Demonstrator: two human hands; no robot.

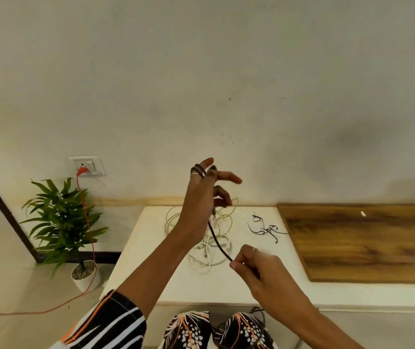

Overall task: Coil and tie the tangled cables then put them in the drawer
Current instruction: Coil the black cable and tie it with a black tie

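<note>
My left hand (205,192) is raised above the white table (151,260), with a black cable (217,241) wound around its fingers near the tips. The cable runs down and right to my right hand (250,264), which pinches it between thumb and fingers. Its loose end hangs over the table's front edge onto my lap (256,321). A tangle of white cables (209,238) lies on the table under my hands. Several thin black ties (264,229) lie to the right of that tangle.
A wooden board (367,243) covers the table's right part. A potted plant (68,227) stands on the floor at the left. An orange cord (89,230) runs from the wall socket (86,165) down across the floor.
</note>
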